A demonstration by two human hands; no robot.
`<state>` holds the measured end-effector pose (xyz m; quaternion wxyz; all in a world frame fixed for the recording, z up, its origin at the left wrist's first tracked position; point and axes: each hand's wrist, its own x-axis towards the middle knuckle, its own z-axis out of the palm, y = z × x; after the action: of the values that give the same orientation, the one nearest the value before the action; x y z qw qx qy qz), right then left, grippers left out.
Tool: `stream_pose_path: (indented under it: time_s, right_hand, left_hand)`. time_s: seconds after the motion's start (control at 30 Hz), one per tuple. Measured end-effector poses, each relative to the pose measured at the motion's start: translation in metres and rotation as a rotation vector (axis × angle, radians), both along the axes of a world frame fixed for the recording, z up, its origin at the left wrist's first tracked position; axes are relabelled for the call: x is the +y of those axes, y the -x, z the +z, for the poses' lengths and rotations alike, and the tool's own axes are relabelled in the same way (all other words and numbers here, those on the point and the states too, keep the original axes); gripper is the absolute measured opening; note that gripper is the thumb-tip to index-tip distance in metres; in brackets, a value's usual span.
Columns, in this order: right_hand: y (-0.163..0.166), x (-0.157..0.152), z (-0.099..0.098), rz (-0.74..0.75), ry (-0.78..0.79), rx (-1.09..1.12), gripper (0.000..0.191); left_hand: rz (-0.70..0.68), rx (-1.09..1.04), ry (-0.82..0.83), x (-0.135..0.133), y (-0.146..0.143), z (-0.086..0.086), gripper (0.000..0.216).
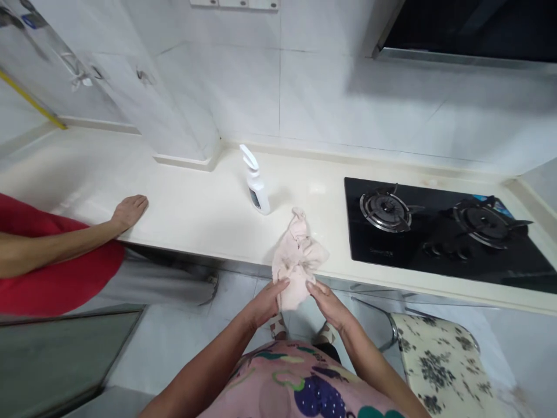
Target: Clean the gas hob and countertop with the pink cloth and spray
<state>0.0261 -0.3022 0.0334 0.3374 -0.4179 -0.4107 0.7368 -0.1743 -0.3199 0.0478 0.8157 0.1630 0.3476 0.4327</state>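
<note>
A crumpled pale pink cloth (300,252) hangs over the front edge of the counter, its far end lying on the countertop. My left hand (266,301) pinches the cloth's near left side, thumb on top. On the near right side my right hand (329,303) grips it the same way, the fingers partly hidden beneath. Just beyond the cloth, to the left, a white spray bottle (257,188) with a dark label stands upright on the counter, untouched by either hand.
A black gas hob (413,247) with two burners is set into the cream countertop (195,203) at right, below a dark range hood (470,29). At left, another person's hand (130,211) rests on the counter edge. A floral-seated chair (435,360) stands at lower right.
</note>
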Motion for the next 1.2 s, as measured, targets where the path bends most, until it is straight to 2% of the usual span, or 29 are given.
stream_pose_path:
  time_s: [0.13,0.23,0.4,0.5,0.6,0.73,0.8,0.93,1.07,1.2]
  right_hand:
    - [-0.013,0.006,0.028,-0.217,0.005,0.023,0.058]
    - [-0.039,-0.002,0.051,-0.299,-0.052,-0.119,0.057]
    - [-0.084,-0.016,0.098,-0.281,-0.191,-0.426,0.051]
    - [-0.101,-0.018,0.123,-0.281,-0.3,-0.514,0.046]
    - [-0.112,-0.011,0.14,-0.325,-0.396,-0.586,0.044]
    - [-0.119,0.016,0.157,-0.365,-0.399,-0.641,0.048]
    - [-0.12,0.038,0.165,-0.386,-0.397,-0.627,0.05]
    - [-0.115,0.095,0.18,-0.497,-0.443,-0.492,0.053]
    - [-0.107,0.15,0.204,-0.591,-0.59,-0.332,0.049]
    - [-0.107,0.184,0.223,-0.599,-0.714,-0.255,0.044]
  left_hand:
    - [0.1,-0.079,0.011,-0.004,0.017,0.008,0.052]
    - [0.199,0.038,-0.082,-0.011,0.035,0.023,0.05]
    - [0.184,0.318,-0.211,-0.025,0.061,0.064,0.056]
    - [0.227,0.411,-0.266,-0.028,0.07,0.089,0.06]
    - [0.217,0.49,-0.339,-0.022,0.072,0.111,0.052]
    - [0.285,0.581,-0.486,0.007,0.065,0.132,0.038]
    - [0.348,0.578,-0.522,0.032,0.059,0.141,0.034]
    - [0.423,0.437,-0.539,0.092,0.045,0.162,0.042]
    - [0.466,0.321,-0.609,0.141,0.034,0.191,0.048]
    - [0.539,0.32,-0.682,0.162,0.036,0.212,0.047]
